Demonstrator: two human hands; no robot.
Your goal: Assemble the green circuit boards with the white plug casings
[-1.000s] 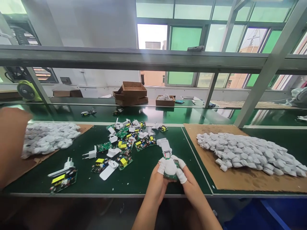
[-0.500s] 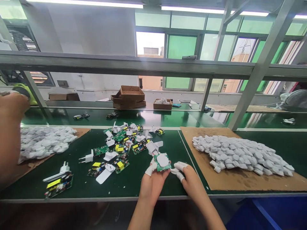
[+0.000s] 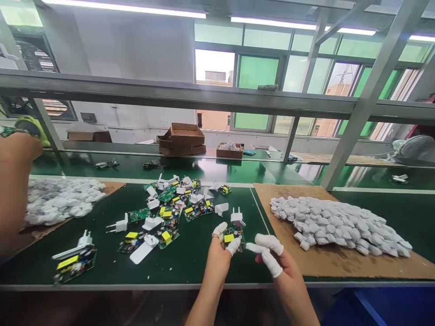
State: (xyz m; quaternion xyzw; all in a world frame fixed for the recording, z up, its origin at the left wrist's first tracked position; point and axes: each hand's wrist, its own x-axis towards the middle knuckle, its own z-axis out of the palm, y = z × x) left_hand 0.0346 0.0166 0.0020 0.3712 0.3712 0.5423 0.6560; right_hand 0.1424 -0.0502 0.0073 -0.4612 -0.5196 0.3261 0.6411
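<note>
My left hand (image 3: 219, 258), with white finger cots on thumb and fingers, pinches a green circuit board (image 3: 234, 236) that carries a yellow part and a white two-pin plug piece at its far end. My right hand (image 3: 277, 267), also in white finger cots, hovers just right of the board with fingers loosely apart and nothing in them. Both hands are over the dark green mat (image 3: 190, 262) near its front edge. A heap of loose circuit boards and white plug parts (image 3: 173, 206) lies to the left of my hands.
A cardboard sheet with a pile of white covers (image 3: 336, 222) lies to the right. Another pile of white parts (image 3: 57, 201) sits at the left, where another person's arm (image 3: 13, 181) reaches in. Cardboard boxes (image 3: 181, 138) stand beyond a green conveyor belt (image 3: 210, 165); metal frame bars cross overhead.
My right hand has come off the board and drawn back. The left hand has turned the board so the yellow part and plug pins face up. A white cover now lies on the mat.
</note>
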